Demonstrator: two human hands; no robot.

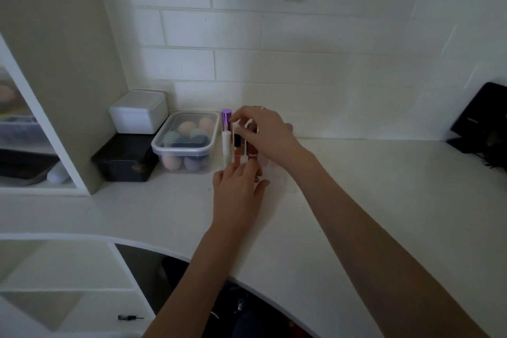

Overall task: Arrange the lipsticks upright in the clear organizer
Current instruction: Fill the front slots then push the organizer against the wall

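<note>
Counter [343, 186]: white, curved at its front edge, set against a white tiled wall.
Clear organizer [267, 166]: stood on the counter near the wall, just right of the sponge tub; its walls were faint and partly hidden by both hands.
Lipsticks: a purple-capped tube [226, 119] stood upright at the back left, a white tube [226, 149] upright in front of it, and a black-capped tube [237, 145] and a reddish tube [251, 147] upright beside them.
Right hand [267, 132]: reached over the organizer, fingertips curled together in a pinch at the top of the tubes; which tube the grip held could not be told.
Left hand [237, 189]: rested at the organizer's near side, fingers fairly straight against it.
Sponge tub [185, 143]: clear, lidded, filled with coloured makeup sponges.
White box [138, 112]: sat on a black box [124, 160] at the left.
Writing: none could be read.
</note>
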